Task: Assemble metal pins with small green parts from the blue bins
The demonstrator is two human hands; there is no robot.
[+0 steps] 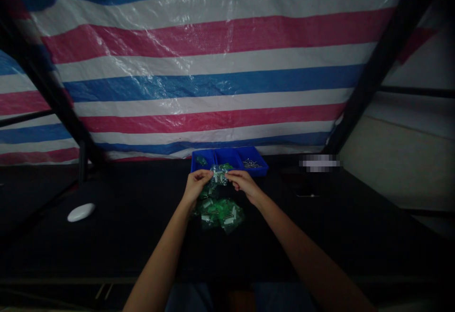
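My left hand point(195, 185) and my right hand point(242, 182) pinch opposite sides of a small transparent plastic bag point(219, 176) holding something green, just in front of a blue divided plastic tray point(256, 169). A heap of similar bagged green parts point(218, 213) lies directly below my hands on the black table point(117, 250). One small green item point(201, 160) sits in the tray's left compartment, and small metal pieces point(251, 163) lie in its right compartment.
A white computer mouse point(81, 212) lies on the table to the left. A blue, white and pink striped tarp point(199, 82) hangs behind the table, with dark frame bars at both sides. A blurred patch point(320, 163) covers something at the back right.
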